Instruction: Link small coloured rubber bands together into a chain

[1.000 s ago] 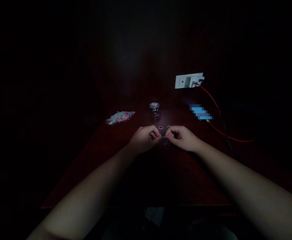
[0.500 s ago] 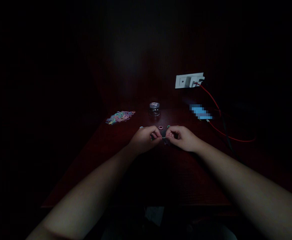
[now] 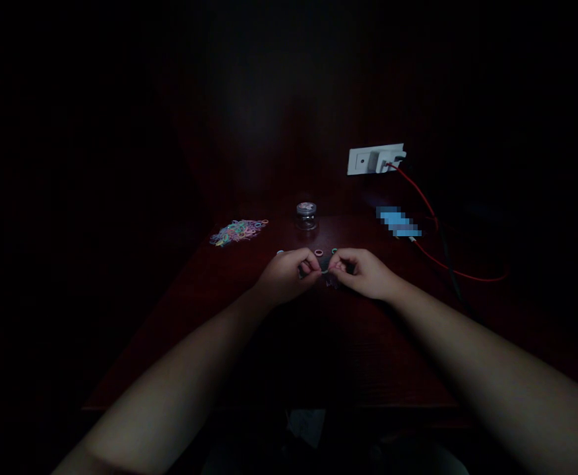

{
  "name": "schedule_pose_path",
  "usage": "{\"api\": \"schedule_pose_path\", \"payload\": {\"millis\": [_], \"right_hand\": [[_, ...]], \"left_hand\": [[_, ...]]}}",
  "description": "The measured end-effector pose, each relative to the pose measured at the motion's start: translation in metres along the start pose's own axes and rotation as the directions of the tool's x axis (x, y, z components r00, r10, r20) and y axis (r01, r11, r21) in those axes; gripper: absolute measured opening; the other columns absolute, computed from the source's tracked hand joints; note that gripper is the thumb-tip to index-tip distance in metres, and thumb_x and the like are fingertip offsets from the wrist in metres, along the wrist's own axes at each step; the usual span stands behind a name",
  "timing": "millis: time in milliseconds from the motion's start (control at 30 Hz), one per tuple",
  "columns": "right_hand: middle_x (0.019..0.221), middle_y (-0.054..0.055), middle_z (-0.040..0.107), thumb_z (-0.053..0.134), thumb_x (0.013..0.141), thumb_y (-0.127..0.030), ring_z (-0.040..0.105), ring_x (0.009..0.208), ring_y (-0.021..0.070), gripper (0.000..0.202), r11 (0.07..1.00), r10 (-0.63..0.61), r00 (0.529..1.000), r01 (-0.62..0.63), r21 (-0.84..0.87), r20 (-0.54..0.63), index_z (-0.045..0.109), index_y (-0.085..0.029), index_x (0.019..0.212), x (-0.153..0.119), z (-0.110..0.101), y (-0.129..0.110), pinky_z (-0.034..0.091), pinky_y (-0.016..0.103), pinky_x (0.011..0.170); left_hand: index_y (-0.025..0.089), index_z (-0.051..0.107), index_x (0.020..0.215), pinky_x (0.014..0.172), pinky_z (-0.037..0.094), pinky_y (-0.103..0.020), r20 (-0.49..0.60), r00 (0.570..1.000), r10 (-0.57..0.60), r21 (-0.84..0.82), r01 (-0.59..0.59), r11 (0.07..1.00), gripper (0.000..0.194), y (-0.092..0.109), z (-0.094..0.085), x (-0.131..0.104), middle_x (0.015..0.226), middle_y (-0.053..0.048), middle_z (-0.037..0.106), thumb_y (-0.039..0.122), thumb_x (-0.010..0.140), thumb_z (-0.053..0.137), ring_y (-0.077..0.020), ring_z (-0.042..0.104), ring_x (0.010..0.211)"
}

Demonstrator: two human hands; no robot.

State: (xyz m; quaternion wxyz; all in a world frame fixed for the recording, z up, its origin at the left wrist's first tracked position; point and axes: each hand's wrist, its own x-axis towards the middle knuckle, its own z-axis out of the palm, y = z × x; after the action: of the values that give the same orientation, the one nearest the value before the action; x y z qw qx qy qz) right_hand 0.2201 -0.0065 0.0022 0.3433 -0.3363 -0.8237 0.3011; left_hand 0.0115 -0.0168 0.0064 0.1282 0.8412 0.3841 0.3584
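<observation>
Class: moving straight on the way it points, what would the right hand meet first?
Probably the left hand, facing the right hand across a small gap spanned by a thin pale band; exact depth is unclear.

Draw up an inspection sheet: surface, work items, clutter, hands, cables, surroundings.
Surface: dark red table, dimly lit.
Work items: pale band, held; pink ring and green ring beyond it; heap of coloured bands at left; lidded jar farther back.
Clutter: blue object, pixelated, at right.
Hands: left hand and right hand both pinch the pale band.
Cables: red cable at the plug and blue object; dark cable crosses it.
Surroundings: white wall socket; the rest is too dark to judge.
</observation>
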Motion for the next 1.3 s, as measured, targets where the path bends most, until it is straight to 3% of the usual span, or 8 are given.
{"api": "schedule_pose_path", "payload": {"millis": [333, 700, 1300], "right_hand": [[0.064, 0.0, 0.057, 0.058, 0.08, -0.024, 0.046, 0.056, 0.0091, 0.011, 1.0, -0.028, 0.999, 0.029, -0.006, 0.025, 0.061, -0.014, 0.081, -0.0007, -0.0015, -0.0003, 0.038, 0.022, 0.053], [0.063, 0.0, 0.057, 0.058, 0.08, -0.024, 0.047, 0.055, 0.009, 0.01, 0.999, -0.043, 0.999, 0.043, -0.017, 0.027, 0.062, -0.014, 0.08, -0.001, -0.0017, -0.0003, 0.039, 0.021, 0.053], [0.064, 0.001, 0.058, 0.057, 0.081, -0.024, 0.048, 0.056, 0.0095, 0.011, 1.0, -0.006, 1.0, 0.006, -0.009, 0.023, 0.061, -0.013, 0.079, -0.0002, -0.0004, -0.0033, 0.039, 0.022, 0.053]], "left_hand": [[0.019, 0.06, 0.083, 0.052, 0.037, -0.019, -0.012, 0.997, -0.073, -0.009, 0.073, 0.997, 0.008, 0.0028, -0.0024, 0.0001, 0.064, 0.005, 0.055, 0.023, 0.077, 0.063, -0.0073, 0.048, 0.056], [0.019, 0.059, 0.081, 0.05, 0.033, -0.02, -0.032, 0.997, -0.067, 0.023, 0.068, 0.997, 0.008, 0.008, -0.0051, 0.001, 0.06, 0.006, 0.049, 0.021, 0.075, 0.064, -0.007, 0.043, 0.052], [0.019, 0.056, 0.082, 0.05, 0.032, -0.02, -0.037, 0.996, -0.082, -0.002, 0.082, 0.997, 0.01, 0.009, -0.0053, 0.0012, 0.062, 0.006, 0.052, 0.018, 0.074, 0.064, -0.0068, 0.043, 0.053]]}}
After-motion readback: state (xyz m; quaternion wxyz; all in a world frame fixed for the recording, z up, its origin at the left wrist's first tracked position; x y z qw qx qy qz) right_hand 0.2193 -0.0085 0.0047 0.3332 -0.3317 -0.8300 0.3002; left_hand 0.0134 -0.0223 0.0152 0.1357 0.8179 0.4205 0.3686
